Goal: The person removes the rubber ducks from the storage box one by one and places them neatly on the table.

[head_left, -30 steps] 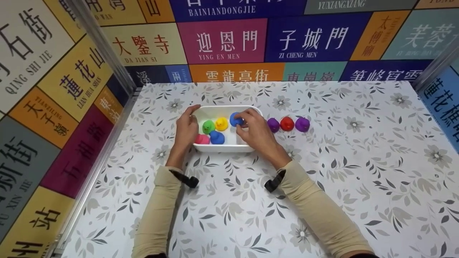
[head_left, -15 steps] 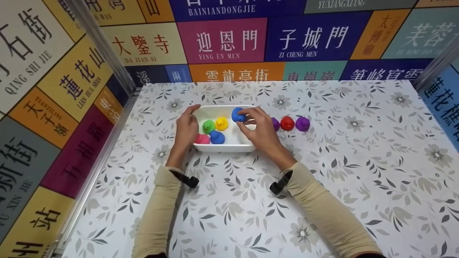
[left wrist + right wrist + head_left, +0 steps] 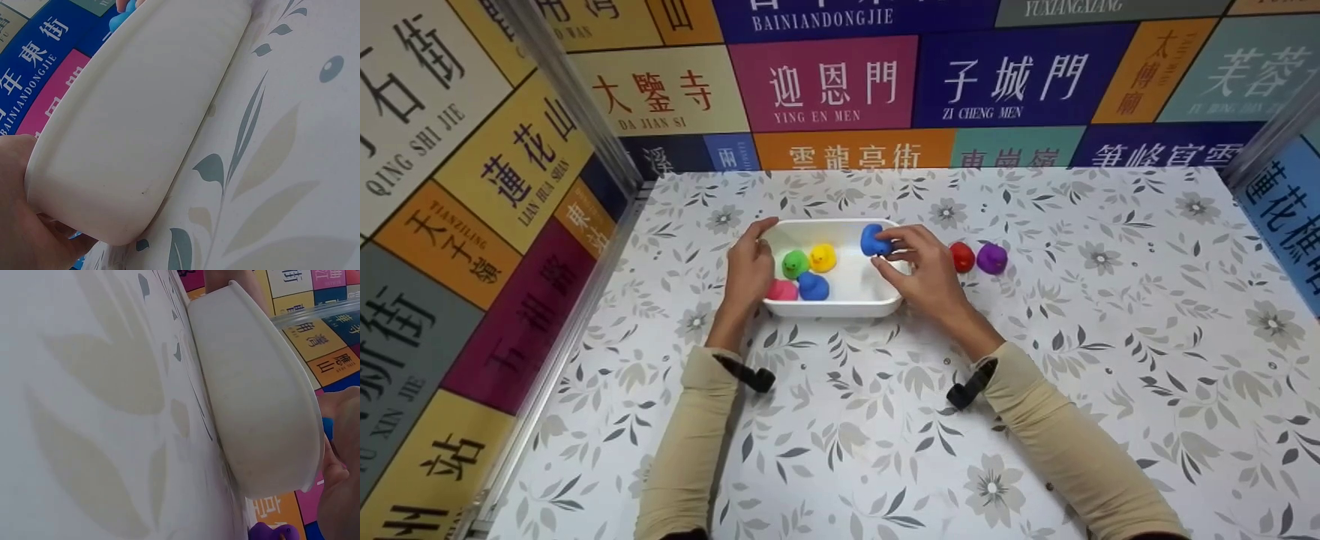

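Observation:
My right hand [image 3: 931,271] pinches a blue rubber duck [image 3: 873,240] over the right end of a white plastic tub [image 3: 855,308]. Only a sliver of that duck shows past the rim in the right wrist view. At the opposite end, my left hand [image 3: 748,264] grips the tub's short side, with its thumb by the rim in the left wrist view. Inside, toward the left, sit a green duck [image 3: 795,264], a yellow duck [image 3: 823,258], a second blue duck [image 3: 813,286] and a pink duck [image 3: 784,290], partly hidden by the left hand.
Right of the tub, a red duck [image 3: 961,257] and a purple duck [image 3: 992,259] stand on the floral-patterned table [image 3: 840,450]. Another purple duck [image 3: 273,531] shows low in the right wrist view. Printed panels [image 3: 840,82] rise behind the table and along its left side.
The right hand has lifted the blue duck from the tub's floor and carried it rightward toward the end wall, now covering the nearest purple duck in the head view. The left hand stays put.

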`<action>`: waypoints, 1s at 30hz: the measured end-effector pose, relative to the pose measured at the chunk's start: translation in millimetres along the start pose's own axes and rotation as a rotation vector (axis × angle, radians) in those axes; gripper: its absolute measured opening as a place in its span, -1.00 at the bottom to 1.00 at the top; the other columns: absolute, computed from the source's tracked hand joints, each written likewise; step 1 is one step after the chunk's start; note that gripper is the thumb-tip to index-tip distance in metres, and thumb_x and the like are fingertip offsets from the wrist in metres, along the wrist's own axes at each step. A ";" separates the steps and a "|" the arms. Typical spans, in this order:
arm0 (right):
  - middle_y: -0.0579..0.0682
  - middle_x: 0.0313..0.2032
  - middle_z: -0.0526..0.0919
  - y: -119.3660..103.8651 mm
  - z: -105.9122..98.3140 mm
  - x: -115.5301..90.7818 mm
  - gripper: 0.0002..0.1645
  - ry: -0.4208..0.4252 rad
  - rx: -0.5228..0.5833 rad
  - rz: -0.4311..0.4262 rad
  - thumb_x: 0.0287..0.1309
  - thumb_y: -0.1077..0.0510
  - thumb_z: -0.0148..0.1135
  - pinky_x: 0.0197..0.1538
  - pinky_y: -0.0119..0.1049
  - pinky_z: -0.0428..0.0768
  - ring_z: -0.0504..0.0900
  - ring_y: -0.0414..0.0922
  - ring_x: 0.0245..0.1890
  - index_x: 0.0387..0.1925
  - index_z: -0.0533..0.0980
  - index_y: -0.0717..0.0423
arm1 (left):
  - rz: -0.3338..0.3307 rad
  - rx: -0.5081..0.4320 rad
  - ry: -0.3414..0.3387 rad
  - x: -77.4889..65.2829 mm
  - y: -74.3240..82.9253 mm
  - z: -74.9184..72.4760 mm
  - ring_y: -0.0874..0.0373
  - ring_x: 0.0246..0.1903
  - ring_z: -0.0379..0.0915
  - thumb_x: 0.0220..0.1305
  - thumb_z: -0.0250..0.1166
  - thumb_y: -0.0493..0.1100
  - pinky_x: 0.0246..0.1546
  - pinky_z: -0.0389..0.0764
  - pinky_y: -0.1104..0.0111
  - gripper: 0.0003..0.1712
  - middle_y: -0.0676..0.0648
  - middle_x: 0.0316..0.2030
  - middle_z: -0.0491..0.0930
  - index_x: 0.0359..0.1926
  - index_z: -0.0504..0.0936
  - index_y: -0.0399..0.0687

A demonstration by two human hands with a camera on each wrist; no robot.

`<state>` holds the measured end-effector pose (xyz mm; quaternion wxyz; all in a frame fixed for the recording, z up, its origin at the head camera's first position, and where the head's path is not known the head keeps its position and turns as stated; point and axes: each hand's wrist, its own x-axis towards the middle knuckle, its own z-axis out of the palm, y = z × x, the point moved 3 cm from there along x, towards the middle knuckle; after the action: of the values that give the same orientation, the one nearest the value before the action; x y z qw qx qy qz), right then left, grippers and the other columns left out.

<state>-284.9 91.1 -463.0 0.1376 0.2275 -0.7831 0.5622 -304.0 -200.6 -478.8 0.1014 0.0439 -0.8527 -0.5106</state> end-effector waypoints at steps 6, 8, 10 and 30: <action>0.08 0.08 0.69 1.9 -13.6 -5.6 -0.55 0.011 -0.011 -0.018 0.21 0.27 0.59 0.12 -0.36 0.77 0.81 -0.02 0.01 0.14 0.71 0.11 | 0.002 -0.004 -0.006 0.2 -0.8 0.2 0.05 0.46 0.43 0.64 -0.09 -0.31 0.61 0.34 0.11 -0.43 -0.08 0.49 0.53 0.51 0.53 0.04; 0.10 0.07 0.69 3.3 -18.7 -7.4 -0.55 0.013 -0.004 -0.038 0.21 0.28 0.59 0.12 -0.36 0.77 0.81 0.01 0.01 0.13 0.71 0.13 | 0.006 -0.004 -0.007 0.3 -1.0 0.4 0.04 0.46 0.43 0.64 -0.10 -0.31 0.60 0.35 0.11 -0.43 -0.09 0.49 0.53 0.51 0.52 0.02; 0.10 0.07 0.70 5.1 -23.8 -9.0 -0.56 0.020 -0.006 -0.053 0.21 0.29 0.59 0.11 -0.36 0.77 0.81 0.03 0.00 0.13 0.71 0.14 | 0.010 -0.008 -0.008 0.5 -1.3 0.8 0.02 0.47 0.43 0.64 -0.10 -0.31 0.60 0.35 0.10 -0.44 -0.10 0.50 0.52 0.51 0.52 -0.01; 0.09 0.09 0.67 19.6 -80.5 -17.2 -0.56 0.091 -0.107 -0.014 0.23 0.34 0.55 0.11 -0.07 0.79 0.82 0.06 -0.01 0.14 0.72 0.11 | 0.002 0.006 -0.007 0.7 0.0 -0.8 0.04 0.50 0.39 0.64 -0.10 -0.28 0.62 0.31 0.09 -0.44 -0.05 0.48 0.54 0.50 0.53 0.05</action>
<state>-283.3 175.7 -460.6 0.1887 0.1995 -0.8034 0.5284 -304.5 -201.5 -478.4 0.0989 0.0418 -0.8546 -0.5081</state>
